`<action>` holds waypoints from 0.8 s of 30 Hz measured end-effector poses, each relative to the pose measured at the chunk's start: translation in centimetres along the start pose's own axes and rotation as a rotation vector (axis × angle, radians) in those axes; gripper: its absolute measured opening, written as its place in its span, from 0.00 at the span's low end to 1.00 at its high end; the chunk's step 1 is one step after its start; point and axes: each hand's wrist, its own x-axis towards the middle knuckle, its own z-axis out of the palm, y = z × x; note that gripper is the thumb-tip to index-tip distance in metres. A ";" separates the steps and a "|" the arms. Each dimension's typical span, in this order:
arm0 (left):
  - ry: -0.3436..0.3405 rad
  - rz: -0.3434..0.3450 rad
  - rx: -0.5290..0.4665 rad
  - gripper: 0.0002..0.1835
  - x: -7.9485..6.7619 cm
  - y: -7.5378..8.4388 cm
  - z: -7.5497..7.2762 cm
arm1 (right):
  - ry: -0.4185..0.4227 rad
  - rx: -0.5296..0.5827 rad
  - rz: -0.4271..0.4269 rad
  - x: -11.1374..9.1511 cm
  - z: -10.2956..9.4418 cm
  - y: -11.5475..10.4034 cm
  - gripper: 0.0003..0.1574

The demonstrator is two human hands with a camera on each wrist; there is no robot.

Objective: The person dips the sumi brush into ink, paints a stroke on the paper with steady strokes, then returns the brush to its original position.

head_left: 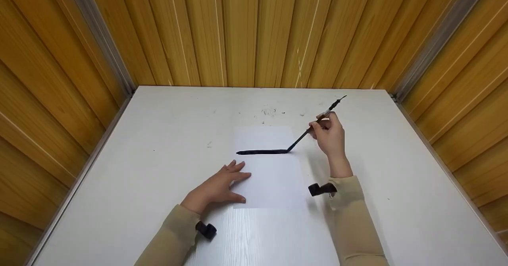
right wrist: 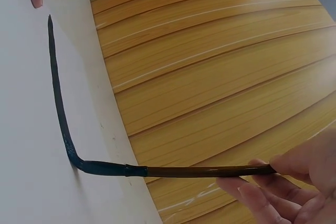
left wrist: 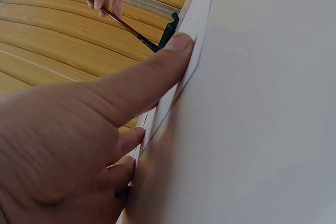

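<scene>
A writing brush (head_left: 301, 137) with a brown handle and dark bristles is pinched high on its handle by my right hand (head_left: 331, 134). Its bristle tip bends against the white sheet of paper (head_left: 274, 182), at the right end of a thick black stroke (head_left: 262, 152). That stroke runs level across the paper; the right wrist view shows it joined to the bent bristles. My left hand (head_left: 219, 183) lies at the sheet's left edge, fingers spread. In the left wrist view its thumb (left wrist: 152, 74) touches the paper's near edge.
The paper lies on a white table (head_left: 139, 186) bearing small dark smudges (head_left: 268, 112) beyond the sheet. Wood-patterned panels (head_left: 238, 31) stand behind the table and at both sides. Each sleeve carries a black wrist device (head_left: 322, 189).
</scene>
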 end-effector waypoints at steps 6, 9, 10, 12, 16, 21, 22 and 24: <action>0.004 0.000 0.001 0.41 0.0 0.0 0.0 | 0.005 0.029 0.029 0.3 -0.6 0.2 0.12; 0.004 0.002 0.004 0.40 0.0 0.0 0.0 | 0.010 0.015 0.038 0.3 -0.9 0.2 0.13; 0.003 0.002 0.007 0.40 0.0 0.0 0.1 | 0.014 0.004 0.041 0.3 -1.0 0.2 0.13; 0.004 0.005 0.010 0.40 0.0 0.0 0.1 | 0.021 -0.017 0.046 0.3 -1.2 0.2 0.13; 0.007 0.007 0.011 0.40 0.1 -0.1 0.1 | 0.022 -0.024 0.054 0.5 -1.5 0.3 0.14; 0.003 0.006 0.018 0.41 0.1 -0.2 0.2 | -0.002 0.015 0.059 0.6 -1.9 0.0 0.16; 0.004 0.008 0.021 0.41 0.1 -0.2 0.2 | -0.007 0.019 0.051 0.5 -2.0 -0.3 0.16; 0.009 0.014 0.017 0.41 0.1 -0.2 0.2 | -0.016 0.026 0.028 0.3 -2.1 -1.0 0.16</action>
